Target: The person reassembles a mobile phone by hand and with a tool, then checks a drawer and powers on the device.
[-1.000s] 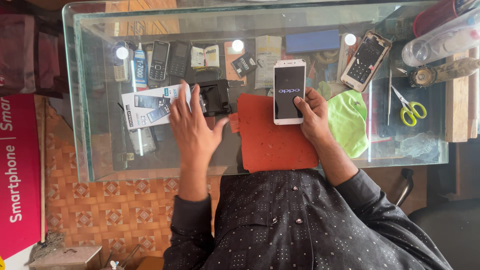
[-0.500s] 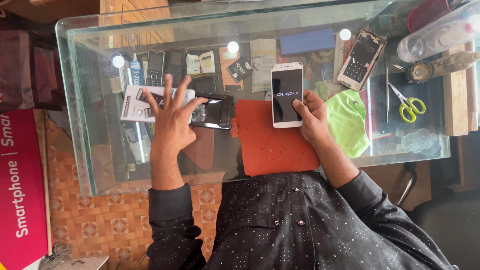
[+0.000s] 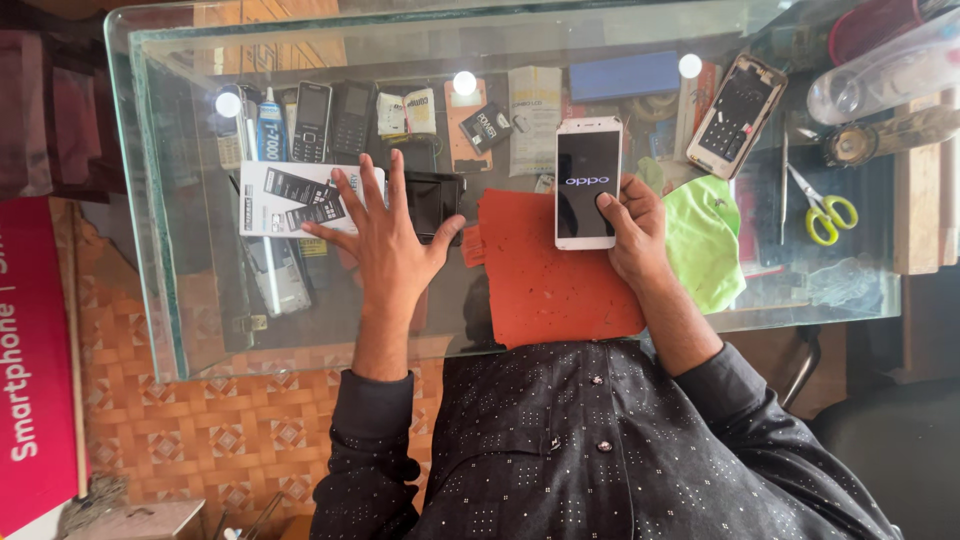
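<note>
holding a white phone [image 3: 587, 183] in my right hand [image 3: 632, 225], i have my thumb on its dark screen and my fingers curled around its right edge. my left hand [image 3: 390, 240] is spread wide and flat on the glass table [image 3: 170, 290], gripping nothing, fingers splayed toward 12 o'clock. nearest me an orange mat [image 3: 555, 280] lies between my hands, with the lower end of the phone over its top edge. at 3 o'clock from my right hand a green cloth [image 3: 705, 240] sits just beside it. my left fingertips rest over a white box [image 3: 290, 198] at 10 o'clock, and a black phone [image 3: 435, 205] lies just off my index finger and thumb at 2 o'clock. farther right, yellow scissors [image 3: 825, 210] lie near the table's edge. at the far side, under the glass, two small keypad phones [image 3: 330, 120] stand side by side, a glue tube [image 3: 270, 125] is to their left, and a phone back frame [image 3: 738, 112] lies tilted at about 1 o'clock.
</note>
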